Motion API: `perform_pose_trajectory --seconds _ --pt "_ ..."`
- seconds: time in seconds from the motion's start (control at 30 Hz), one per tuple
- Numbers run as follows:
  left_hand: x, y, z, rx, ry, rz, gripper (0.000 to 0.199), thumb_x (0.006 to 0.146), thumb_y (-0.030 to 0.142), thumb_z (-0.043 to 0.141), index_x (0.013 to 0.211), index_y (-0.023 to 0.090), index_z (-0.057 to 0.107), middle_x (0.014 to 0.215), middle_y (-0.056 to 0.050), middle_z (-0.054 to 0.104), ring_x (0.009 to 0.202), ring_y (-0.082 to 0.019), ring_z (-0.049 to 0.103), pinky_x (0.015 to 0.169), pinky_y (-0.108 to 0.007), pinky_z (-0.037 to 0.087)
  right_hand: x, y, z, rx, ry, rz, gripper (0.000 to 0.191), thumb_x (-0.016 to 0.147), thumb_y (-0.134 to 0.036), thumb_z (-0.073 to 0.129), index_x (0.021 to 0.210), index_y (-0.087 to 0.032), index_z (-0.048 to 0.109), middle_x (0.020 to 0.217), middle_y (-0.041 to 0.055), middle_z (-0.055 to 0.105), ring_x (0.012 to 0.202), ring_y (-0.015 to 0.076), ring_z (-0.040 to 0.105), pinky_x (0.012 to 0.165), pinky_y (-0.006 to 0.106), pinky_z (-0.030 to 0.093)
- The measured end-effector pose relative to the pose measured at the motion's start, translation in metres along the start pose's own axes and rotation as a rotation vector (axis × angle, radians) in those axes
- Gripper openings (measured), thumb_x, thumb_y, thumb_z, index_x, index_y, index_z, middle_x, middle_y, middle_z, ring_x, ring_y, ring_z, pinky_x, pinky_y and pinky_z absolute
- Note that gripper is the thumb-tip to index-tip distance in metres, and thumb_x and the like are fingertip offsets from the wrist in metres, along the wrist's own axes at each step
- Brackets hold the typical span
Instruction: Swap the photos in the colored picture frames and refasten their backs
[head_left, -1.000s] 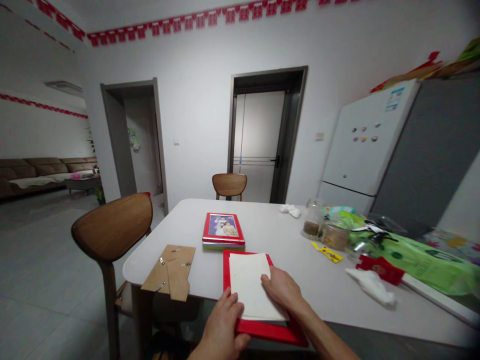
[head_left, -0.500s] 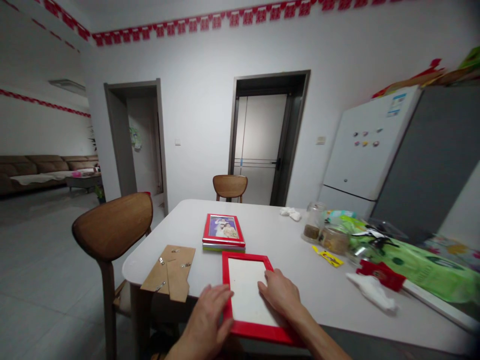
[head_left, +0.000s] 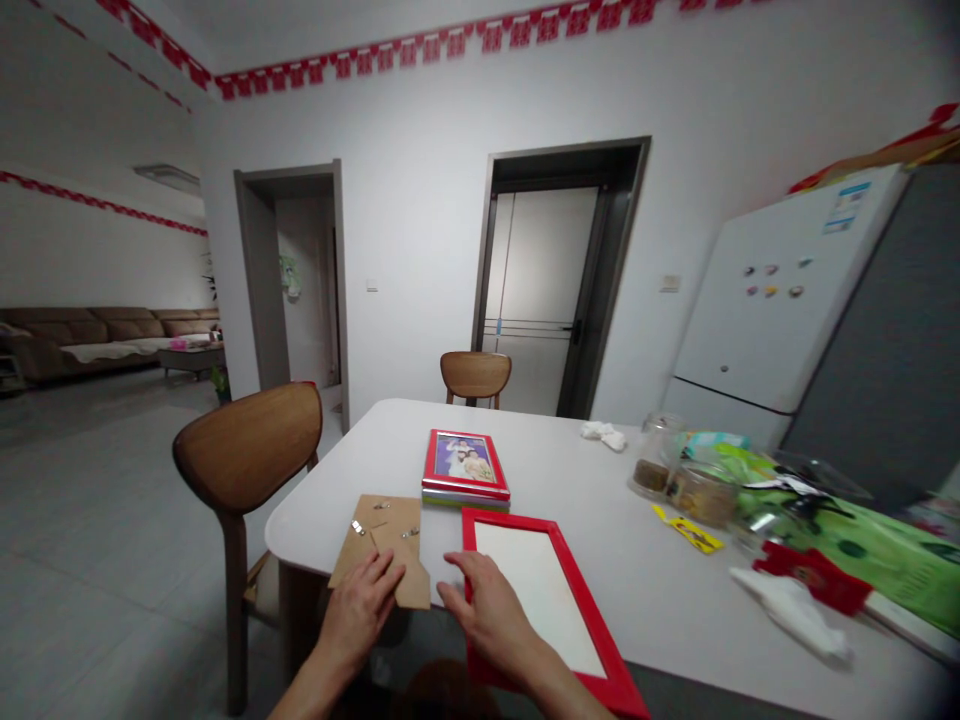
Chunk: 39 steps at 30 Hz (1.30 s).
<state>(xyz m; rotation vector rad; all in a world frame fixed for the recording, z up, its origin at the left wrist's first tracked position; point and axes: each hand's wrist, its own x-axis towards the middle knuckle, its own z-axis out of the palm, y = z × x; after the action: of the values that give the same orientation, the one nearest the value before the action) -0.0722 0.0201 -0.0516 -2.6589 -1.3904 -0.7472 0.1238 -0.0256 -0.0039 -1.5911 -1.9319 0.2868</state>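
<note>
My left hand [head_left: 364, 600] is on the near edge of a brown picture-frame backing board [head_left: 382, 535], fingers on its top face and the thumb low by its edge. Small metal clips and a stand flap show on the board. My right hand [head_left: 487, 605] is open over the left side of a red picture frame [head_left: 581, 580], its thumb and fingers apart, pointing toward the board. A white sheet [head_left: 547, 580] fills the inside of the frame. Behind these lies a small stack topped by a red-bordered framed photo [head_left: 463, 460].
On the right of the white table [head_left: 555, 470] stand glass jars [head_left: 654, 470], a yellow sachet [head_left: 694, 532], a red packet [head_left: 817, 578], crumpled white tissue [head_left: 791, 615] and a green package [head_left: 892, 555]. Wooden chairs [head_left: 251, 440] stand at the left and far side.
My left hand has left the red frame and moved left onto the backing board. My right hand has shifted from the frame's right side to its left side. The view has turned slightly left.
</note>
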Motion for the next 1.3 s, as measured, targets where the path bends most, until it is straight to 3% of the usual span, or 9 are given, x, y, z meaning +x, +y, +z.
perform_pose_trajectory --seconds 0.17,0.33,0.43,0.53,0.63,0.8,1.0,1.13,1.3 --pt "0.005 0.034 -0.004 -0.048 -0.005 0.043 0.031 0.076 0.013 0.042 0.101 0.022 0.058 0.105 -0.005 0.06 0.096 -0.018 0.055 0.084 -0.033 0.044 0.005 -0.015 0.011 -0.058 -0.099 -0.024 0.048 0.07 -0.042 0.048 0.112 -0.019 0.05 0.103 0.0081 0.059 0.095 0.0217 0.05 0.082 0.032 0.034" --pt "0.0 0.016 -0.007 0.07 -0.078 -0.162 0.05 0.064 0.015 0.054 0.114 0.017 0.048 0.125 -0.01 0.044 0.116 -0.026 0.037 0.096 -0.044 0.031 0.01 -0.011 0.021 -0.257 -0.08 -0.021 0.043 0.062 -0.038 0.058 0.101 -0.022 0.054 0.101 0.0089 0.056 0.094 0.0254 0.046 0.08 0.038 0.031" --pt "-0.003 0.002 -0.008 0.067 -0.124 -0.189 0.054 0.063 0.008 0.049 0.116 0.016 0.046 0.128 -0.009 0.041 0.118 -0.023 0.034 0.097 -0.038 0.03 0.014 -0.013 0.024 -0.261 -0.048 -0.015 0.027 0.066 -0.03 0.053 0.092 -0.021 0.058 0.089 0.0073 0.057 0.087 0.0228 0.047 0.076 0.036 0.031" --pt "0.002 0.003 -0.015 0.006 -0.096 -0.18 0.055 0.062 0.005 0.042 0.116 0.015 0.047 0.127 -0.007 0.042 0.117 -0.02 0.036 0.098 -0.034 0.031 0.015 -0.019 0.013 -0.162 -0.005 -0.029 0.026 0.067 -0.025 0.05 0.092 -0.022 0.058 0.085 0.0063 0.056 0.083 0.0204 0.047 0.072 0.031 0.034" --pt "0.013 0.022 -0.025 -0.038 -0.055 -0.14 0.059 0.061 0.003 0.039 0.118 0.015 0.045 0.128 -0.007 0.04 0.119 -0.018 0.033 0.101 -0.032 0.027 0.007 -0.02 -0.012 -0.124 0.047 -0.054 0.027 0.069 -0.024 0.047 0.094 -0.023 0.057 0.087 0.0054 0.054 0.084 0.0195 0.046 0.073 0.03 0.035" --pt "0.023 0.083 -0.028 -0.206 -0.118 -0.012 0.052 0.07 0.011 0.042 0.122 0.013 0.039 0.132 -0.01 0.033 0.122 -0.021 0.026 0.101 -0.039 0.026 -0.033 0.016 -0.052 -0.131 0.118 -0.034 0.028 0.072 -0.029 0.045 0.095 -0.022 0.058 0.092 0.0076 0.053 0.086 0.0204 0.048 0.077 0.033 0.038" --pt "0.029 0.143 -0.003 -0.35 -0.328 0.087 0.055 0.071 0.019 0.054 0.124 0.01 0.037 0.134 -0.014 0.028 0.124 -0.025 0.021 0.102 -0.037 0.021 -0.083 0.084 -0.067 -0.196 0.181 0.075 0.03 0.07 -0.035 0.047 0.095 -0.023 0.061 0.097 0.0093 0.057 0.09 0.022 0.051 0.081 0.036 0.041" --pt "0.037 0.147 0.004 -0.368 -0.352 0.114 0.059 0.072 0.032 0.057 0.125 0.017 0.035 0.134 -0.011 0.029 0.123 -0.024 0.023 0.102 -0.04 0.018 -0.087 0.102 -0.06 -0.251 0.194 0.099 0.031 0.071 -0.035 0.048 0.096 -0.024 0.061 0.097 0.0089 0.058 0.09 0.0212 0.052 0.081 0.035 0.042" --pt "0.038 0.132 -0.004 -0.315 -0.412 0.102 0.066 0.073 0.047 0.053 0.127 0.017 0.03 0.136 -0.012 0.024 0.125 -0.025 0.018 0.101 -0.047 0.009 -0.074 0.098 -0.044 -0.337 0.173 0.118 0.032 0.072 -0.033 0.046 0.1 -0.023 0.06 0.102 0.0104 0.057 0.094 0.0235 0.05 0.078 0.037 0.041"
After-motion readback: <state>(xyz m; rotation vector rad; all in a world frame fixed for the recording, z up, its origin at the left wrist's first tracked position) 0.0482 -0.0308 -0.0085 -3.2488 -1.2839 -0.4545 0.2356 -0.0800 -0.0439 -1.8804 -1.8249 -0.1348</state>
